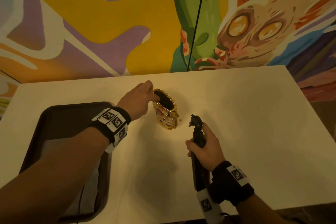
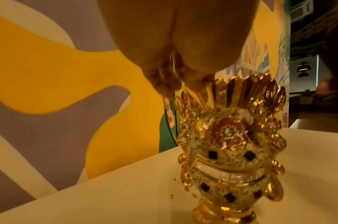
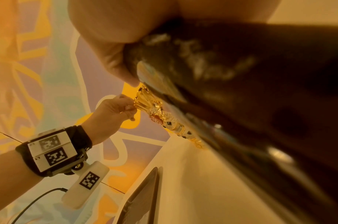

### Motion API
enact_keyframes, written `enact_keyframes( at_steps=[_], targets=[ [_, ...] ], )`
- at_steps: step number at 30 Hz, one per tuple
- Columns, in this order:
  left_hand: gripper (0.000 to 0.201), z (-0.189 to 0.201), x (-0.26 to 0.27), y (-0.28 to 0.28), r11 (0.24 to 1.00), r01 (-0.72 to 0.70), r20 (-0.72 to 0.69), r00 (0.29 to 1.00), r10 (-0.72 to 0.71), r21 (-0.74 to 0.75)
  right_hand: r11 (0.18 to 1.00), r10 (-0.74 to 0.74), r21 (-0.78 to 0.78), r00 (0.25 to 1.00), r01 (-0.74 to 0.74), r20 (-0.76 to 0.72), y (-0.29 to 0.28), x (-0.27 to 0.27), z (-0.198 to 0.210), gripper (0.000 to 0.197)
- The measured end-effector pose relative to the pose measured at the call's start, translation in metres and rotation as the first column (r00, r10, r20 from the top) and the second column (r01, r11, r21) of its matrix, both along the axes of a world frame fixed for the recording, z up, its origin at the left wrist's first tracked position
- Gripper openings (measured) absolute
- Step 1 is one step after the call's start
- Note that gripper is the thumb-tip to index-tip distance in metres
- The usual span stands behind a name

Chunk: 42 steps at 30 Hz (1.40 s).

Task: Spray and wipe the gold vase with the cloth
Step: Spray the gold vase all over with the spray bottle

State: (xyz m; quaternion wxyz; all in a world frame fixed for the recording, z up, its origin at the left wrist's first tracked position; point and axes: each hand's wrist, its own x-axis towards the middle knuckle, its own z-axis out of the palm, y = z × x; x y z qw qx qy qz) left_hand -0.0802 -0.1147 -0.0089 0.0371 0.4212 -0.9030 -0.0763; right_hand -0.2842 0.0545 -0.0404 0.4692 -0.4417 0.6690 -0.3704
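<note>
The gold vase (image 1: 166, 114) stands upright near the middle of the white table (image 1: 254, 114), ornate with a pink flower and dark gems (image 2: 231, 151). My left hand (image 1: 140, 100) pinches its rim on the left side, thumb over the dark mouth; the same pinch shows in the right wrist view (image 3: 124, 109). My right hand (image 1: 203, 147) grips a black spray bottle (image 1: 197, 132) by its neck, nozzle pointing toward the vase a short way in front of it. The bottle (image 3: 240, 91) fills the right wrist view. A grey cloth (image 1: 72, 178) lies in the tray.
A dark brown tray (image 1: 60, 114) sits at the table's left front. A painted mural wall (image 1: 109, 23) rises right behind the table, with a black cable (image 1: 198, 14) hanging down it. Small drops speckle the table beside the vase base (image 2: 172, 195).
</note>
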Motion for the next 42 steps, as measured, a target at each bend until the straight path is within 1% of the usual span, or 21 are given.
enact_keyframes(
  at_steps=[2,3,4,5,6,7,9,10,12,14,17,20,22,25,26,28,29,31,35,39,42],
  targets=[
    [0.036,0.001,-0.009,0.007,0.988,-0.12,0.013,0.993,0.119,0.101,1.0,-0.002,-0.003,1.0,0.002,0.006,0.0,-0.001,0.0,0.047],
    [0.03,0.001,-0.016,0.011,0.967,-0.201,0.032,0.98,0.198,0.159,1.0,-0.004,-0.005,1.0,0.005,0.006,0.0,-0.002,0.0,0.048],
    [0.033,0.001,-0.026,0.015,0.941,-0.27,0.081,0.963,0.259,0.206,1.0,-0.009,-0.006,1.0,0.009,0.005,0.0,-0.002,0.0,0.048],
    [0.042,0.0,-0.036,0.019,0.908,-0.333,0.116,0.943,0.313,0.256,1.0,-0.016,-0.005,1.0,0.016,0.008,-0.001,-0.003,-0.001,0.048],
    [0.046,-0.001,-0.045,0.021,0.863,-0.401,0.101,0.916,0.389,0.307,1.0,-0.021,-0.005,1.0,0.022,0.012,-0.001,-0.003,-0.001,0.048],
    [0.043,0.0,-0.054,0.023,0.823,-0.453,0.052,0.884,0.465,0.343,1.0,-0.023,-0.009,1.0,0.024,0.017,-0.002,-0.002,-0.001,0.048],
    [0.022,0.005,-0.067,0.025,0.784,-0.491,-0.044,0.837,0.546,0.379,1.0,-0.018,-0.024,1.0,0.019,0.018,-0.003,-0.002,-0.001,0.048],
    [0.019,0.007,-0.07,0.024,0.779,-0.494,-0.058,0.83,0.554,0.386,1.0,-0.012,-0.028,1.0,0.012,0.015,-0.004,-0.001,-0.001,0.048],
    [0.024,0.006,-0.067,0.019,0.778,-0.495,-0.049,0.832,0.553,0.387,1.0,0.005,-0.03,1.0,-0.004,0.009,-0.004,-0.002,-0.001,0.048],
    [0.03,0.005,-0.06,0.012,0.802,-0.469,-0.044,0.853,0.519,0.37,0.999,0.02,-0.029,1.0,-0.02,0.008,-0.004,-0.002,-0.001,0.047],
    [0.032,0.004,-0.044,0.0,0.834,-0.43,-0.055,0.878,0.475,0.345,0.999,0.04,-0.034,0.999,-0.04,0.005,-0.004,-0.003,0.001,0.048],
    [0.032,0.005,-0.028,-0.01,0.864,-0.353,-0.11,0.903,0.415,0.358,0.997,0.071,-0.042,0.997,-0.07,0.017,-0.004,-0.003,0.007,0.048],
    [0.032,0.006,-0.016,-0.017,0.857,-0.32,-0.171,0.894,0.414,0.404,0.995,0.092,-0.053,0.995,-0.09,0.043,-0.007,-0.003,0.013,0.048],
    [0.035,0.008,0.003,-0.024,0.805,-0.27,-0.271,0.845,0.461,0.528,0.989,0.131,-0.081,0.99,-0.126,0.055,-0.014,0.001,0.026,0.051],
    [0.035,0.009,0.007,-0.024,0.778,-0.245,-0.313,0.814,0.489,0.579,0.986,0.143,-0.094,0.988,-0.138,0.054,-0.017,0.004,0.031,0.052],
    [0.034,0.011,0.013,-0.024,0.724,-0.201,-0.392,0.73,0.56,0.66,0.98,0.164,-0.124,0.985,-0.156,0.053,-0.023,0.009,0.041,0.055],
    [0.034,0.011,0.015,-0.024,0.704,-0.186,-0.419,0.69,0.59,0.685,0.976,0.173,-0.139,0.984,-0.165,0.05,-0.026,0.013,0.045,0.056],
    [0.036,0.011,0.018,-0.025,0.68,-0.164,-0.451,0.636,0.626,0.714,0.969,0.194,-0.161,0.98,-0.185,0.037,-0.032,0.02,0.053,0.056],
    [0.041,0.012,0.022,-0.026,0.664,-0.141,-0.491,0.564,0.663,0.734,0.956,0.224,-0.196,0.974,-0.219,0.005,-0.042,0.034,0.062,0.047],
    [0.041,0.011,0.027,-0.024,0.659,-0.124,-0.522,0.51,0.684,0.742,0.956,0.239,-0.166,0.97,-0.243,-0.044,-0.045,0.043,0.06,0.039],
    [0.042,0.01,0.03,-0.025,0.659,-0.13,-0.522,0.507,0.686,0.74,0.955,0.242,-0.169,0.97,-0.244,-0.032,-0.043,0.046,0.058,0.044]
  ],
)
